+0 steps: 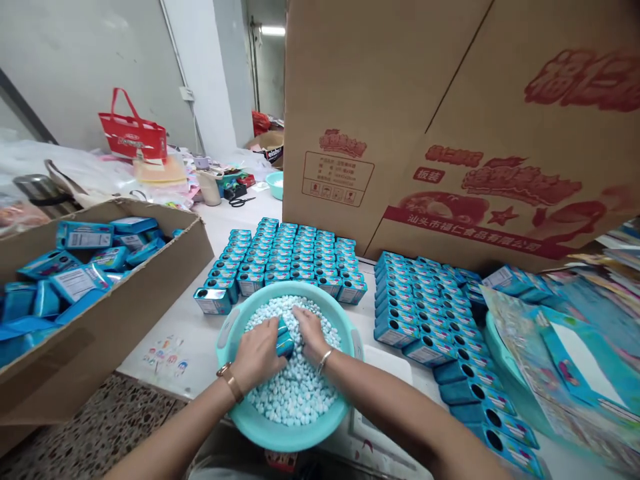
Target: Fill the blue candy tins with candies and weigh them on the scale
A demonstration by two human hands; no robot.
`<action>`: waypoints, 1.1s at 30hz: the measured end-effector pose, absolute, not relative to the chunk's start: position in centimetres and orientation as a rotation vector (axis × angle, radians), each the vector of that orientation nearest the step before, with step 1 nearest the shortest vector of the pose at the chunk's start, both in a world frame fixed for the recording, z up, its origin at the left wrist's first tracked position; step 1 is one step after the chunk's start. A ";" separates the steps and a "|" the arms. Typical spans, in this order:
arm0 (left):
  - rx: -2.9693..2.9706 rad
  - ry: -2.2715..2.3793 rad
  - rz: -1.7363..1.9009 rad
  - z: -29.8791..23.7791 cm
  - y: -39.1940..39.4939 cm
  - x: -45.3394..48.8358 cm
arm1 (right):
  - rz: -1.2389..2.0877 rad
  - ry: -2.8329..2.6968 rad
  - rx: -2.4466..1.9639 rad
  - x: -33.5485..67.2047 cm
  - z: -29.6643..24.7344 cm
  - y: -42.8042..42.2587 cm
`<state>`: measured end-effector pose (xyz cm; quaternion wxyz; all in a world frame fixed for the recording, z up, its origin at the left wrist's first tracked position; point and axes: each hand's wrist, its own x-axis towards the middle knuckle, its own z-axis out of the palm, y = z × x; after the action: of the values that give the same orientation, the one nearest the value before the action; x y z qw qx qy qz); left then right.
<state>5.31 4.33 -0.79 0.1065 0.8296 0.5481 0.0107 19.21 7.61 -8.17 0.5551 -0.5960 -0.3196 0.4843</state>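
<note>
A turquoise plastic basin (pixel 235 417) full of small pale blue and white pellets, like candies (pixel 295 400), stands before me. My left hand (pixel 257 353), wearing a watch, is wrapped round a small blue box (pixel 285 341) tilted low over the candies. Close to its right, my right hand (pixel 311 333), with a bracelet, is dug into the candies with its fingers curled round some of them. Its fingertips are partly hidden. Several similar boxes (pixel 280 260) stand in rows behind the basin, many with a dark round hole on top.
On the left, a cardboard carton (pixel 100 340) holds several jumbled blue boxes. More rows of boxes (pixel 420 307) stand at right, beside stacked printed sheets (pixel 585 360). A large cardboard box (pixel 390 133) rises behind. Scissors (pixel 242 201) and a red bag (pixel 135 137) lie farther back. A white flat device (pixel 387 367) is partly under the basin.
</note>
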 end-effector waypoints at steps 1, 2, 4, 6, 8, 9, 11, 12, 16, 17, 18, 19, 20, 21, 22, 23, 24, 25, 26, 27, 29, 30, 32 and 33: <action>2.420 1.612 0.094 -1.0 4.2 5.2 | 1.185 -0.705 -1.368 19.1 -7.6 7.6; 2.390 1.604 0.178 -1.1 4.1 5.1 | 1.216 -0.663 -1.325 19.2 -6.9 7.5; 2.327 1.573 0.397 -1.6 3.8 5.0 | 1.249 -0.605 -1.235 19.6 -5.2 7.5; 2.263 1.562 0.608 -1.8 3.5 5.0 | 1.258 -0.580 -1.156 20.2 -3.2 7.3; 2.192 1.589 0.769 -1.8 3.2 5.3 | 1.268 -0.569 -1.081 20.6 -1.3 7.2; 2.157 1.601 0.825 -1.6 3.2 5.4 | 1.281 -0.560 -1.042 20.7 -0.4 7.1; 2.098 1.604 0.903 -1.1 3.0 5.7 | 1.315 -0.537 -0.979 20.9 1.1 7.1; 2.085 1.594 0.930 -0.9 3.0 5.8 | 1.333 -0.527 -0.960 20.9 1.8 7.0; 2.088 1.569 0.999 -0.5 2.9 5.8 | 1.378 -0.534 -0.940 20.8 3.5 7.0; 2.087 1.570 1.018 -0.5 2.9 5.7 | 1.382 -0.544 -0.935 20.7 3.8 7.0; 2.081 1.572 1.038 -0.5 3.0 5.7 | 1.386 -0.556 -0.931 20.7 3.9 6.9; 2.077 1.573 1.052 -0.6 3.0 5.6 | 1.390 -0.568 -0.930 20.7 4.1 6.9; 2.081 1.570 1.060 -0.6 3.0 5.5 | 1.394 -0.583 -0.930 20.6 4.1 6.8; 2.090 1.564 1.064 -0.6 3.0 5.5 | 1.398 -0.595 -0.930 20.6 4.1 6.7; 2.100 1.557 1.063 -0.6 3.0 5.4 | 1.404 -0.605 -0.930 20.6 4.0 6.7; 2.112 1.552 1.057 -0.6 3.0 5.4 | 1.410 -0.611 -0.933 20.5 3.9 6.6; 2.125 1.549 1.051 -0.6 3.0 5.3 | 1.410 -0.621 -0.938 20.5 3.8 6.6; 2.135 1.547 1.049 -0.5 3.1 5.2 | 1.403 -0.634 -0.944 20.5 3.7 6.5; 2.140 1.545 1.048 -0.5 3.1 5.1 | 1.395 -0.647 -0.948 20.5 3.5 6.5; 2.143 1.539 1.040 -0.5 3.2 5.1 | 1.389 -0.656 -0.950 20.5 3.4 6.5; 2.159 1.518 0.999 -0.4 3.4 5.0 | 1.387 -0.675 -0.955 20.6 3.2 6.5; 2.165 1.506 0.976 -0.3 3.4 5.0 | 1.387 -0.680 -0.960 20.6 3.1 6.5; 2.161 1.485 0.934 -0.2 3.6 5.1 | 1.390 -0.668 -0.968 20.6 3.0 6.6; 2.157 1.478 0.923 -0.2 3.6 5.1 | 1.390 -0.657 -0.969 20.6 3.0 6.5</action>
<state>5.11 3.65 -0.19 0.1834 0.7647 0.5239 0.3274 20.61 6.53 3.00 0.6147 -0.4204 -0.2853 0.6033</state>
